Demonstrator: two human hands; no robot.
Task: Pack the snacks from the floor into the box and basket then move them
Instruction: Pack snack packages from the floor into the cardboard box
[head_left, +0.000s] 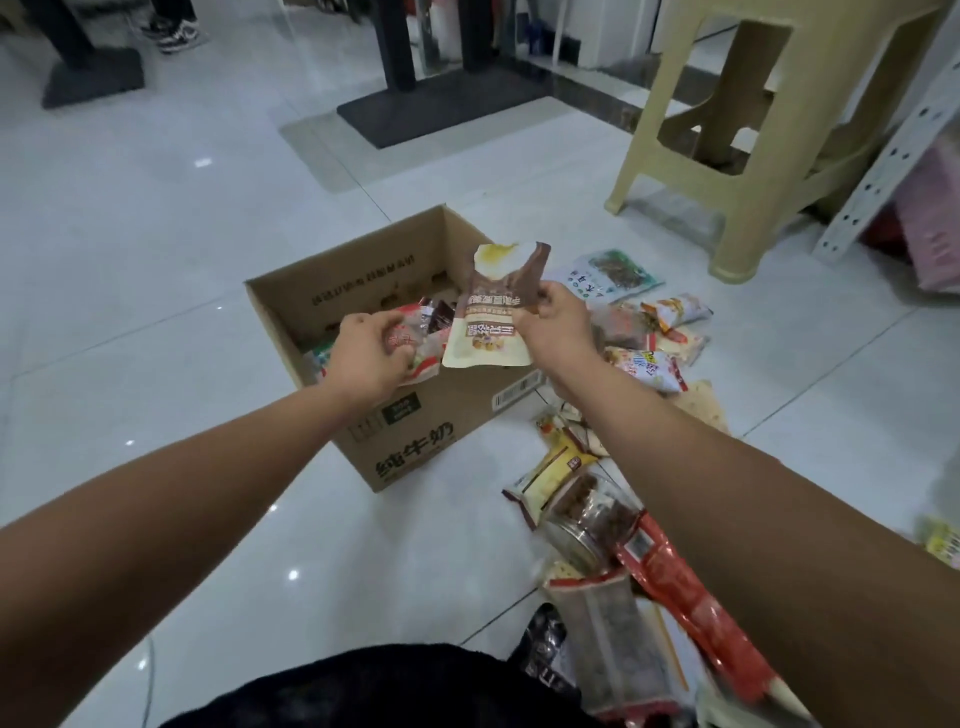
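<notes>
**Both hands loaded over the box**

Your right hand (556, 322) is up over the right rim of the cardboard box (415, 441). The wrist is bent, and thumb and fingers pinch the side edge of a brown-and-cream pouch (493, 322). The pouch is flat and glossy, and it hangs upside down with its print inverted, so I can't read it. Your left hand (369, 358) is palm-down above the open box, fingers curled round a crinkly red-and-white packet (410, 338). It's blurred there, but it looks like a real grip. The box is brown corrugated board, its front wall is printed "纯牛奶", and several wrappers are already inside. The loose snacks (649, 332) lie on glossy white tile just right of the box. A clear jar (587, 514) of brown pieces lies on its side by your right forearm, touching a long red packet (691, 577).
</notes>
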